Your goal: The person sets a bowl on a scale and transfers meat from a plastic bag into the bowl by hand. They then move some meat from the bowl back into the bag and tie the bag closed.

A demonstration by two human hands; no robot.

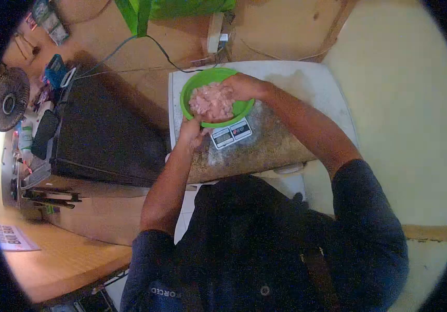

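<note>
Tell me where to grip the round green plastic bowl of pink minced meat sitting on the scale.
Probably the bare left rim of the round green plastic bowl, approached from the left: it sits upright, filled with pink minced meat, and the right hand covers the right rim.

Your dark blue shirt [265, 244]: small pale capitals at the lower edge of the head view, upside down from here. They look like "FORCED", but the first letter is shaky, so log it as uncertain.

White paper sign [11, 238] on your wooden bench [62, 260], lower left: bold red lettering over smaller lines, too skewed and blurred to read.

White digital scale [231, 134] under the green plastic bowl [210, 77]: dark display window with a red-and-dark label beside it. Neither digits nor brand are legible.

Blue packet [54, 70] and printed packets [49, 21], upper left: you can see print on them, but no word can be made out.
</note>
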